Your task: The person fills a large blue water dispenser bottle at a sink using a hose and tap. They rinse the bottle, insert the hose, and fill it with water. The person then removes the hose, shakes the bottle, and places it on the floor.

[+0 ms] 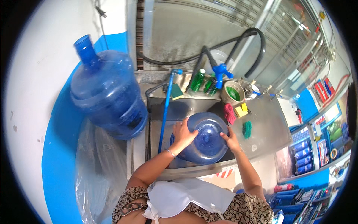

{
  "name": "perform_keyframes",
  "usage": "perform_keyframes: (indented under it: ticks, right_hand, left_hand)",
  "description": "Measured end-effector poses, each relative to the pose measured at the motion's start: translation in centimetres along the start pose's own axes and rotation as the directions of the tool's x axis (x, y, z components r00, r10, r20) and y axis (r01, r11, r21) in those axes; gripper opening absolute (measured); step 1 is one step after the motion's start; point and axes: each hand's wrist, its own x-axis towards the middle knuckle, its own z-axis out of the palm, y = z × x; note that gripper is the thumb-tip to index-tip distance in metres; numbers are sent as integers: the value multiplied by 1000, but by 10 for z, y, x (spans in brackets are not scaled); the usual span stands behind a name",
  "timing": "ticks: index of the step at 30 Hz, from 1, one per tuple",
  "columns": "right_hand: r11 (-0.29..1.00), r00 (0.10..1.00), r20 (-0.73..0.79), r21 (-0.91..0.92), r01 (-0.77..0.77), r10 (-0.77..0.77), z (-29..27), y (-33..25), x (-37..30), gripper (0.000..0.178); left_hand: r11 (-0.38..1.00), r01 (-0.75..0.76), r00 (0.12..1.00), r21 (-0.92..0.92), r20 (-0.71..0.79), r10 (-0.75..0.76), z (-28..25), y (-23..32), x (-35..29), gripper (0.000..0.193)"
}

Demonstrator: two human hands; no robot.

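Note:
A large round translucent blue water jug (207,140) is in the steel sink (179,106), one round end facing up toward me. My left hand (183,135) presses on its left side, thumb reaching over the rounded end. On the opposite side, my right hand (232,141) grips it with the thumb on top and the fingers along its side. Between them, both hands hold the jug. Its lower part is hidden inside the basin. A thin blue pipe (166,108) rises close to the left of my left hand.
Another blue jug (110,93) stands upright at the left. Behind the basin are a green-yellow sponge (177,92), green bottles (198,80), a blue valve (222,73) and a bowl of green liquid (233,92). A pink cloth (229,113) and green scrubber (247,129) lie on the right drainboard.

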Motion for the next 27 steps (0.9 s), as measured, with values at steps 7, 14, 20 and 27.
perform_keyframes:
  ticks: [7, 14, 20, 27]
  right_hand:
    - [952, 981, -183, 285, 111, -60, -213, -70, -27, 66]
    - [930, 993, -119, 365, 33, 12, -312, -37, -19, 64]
    - [879, 998, -64, 473, 56, -30, -364, 65, -12, 62]
    - [832, 990, -37, 538, 137, -139, -395, 143, 16, 59]
  left_hand:
    - [706, -650, 758, -282, -178, 627, -23, 179, 11, 68]
    - [645, -624, 743, -442, -80, 664, 29, 277, 7, 70]
    - [437, -607, 589, -664, -7, 808, 99, 259, 58, 47]
    - [539, 730, 681, -419, 505, -530, 171, 4, 86, 31]
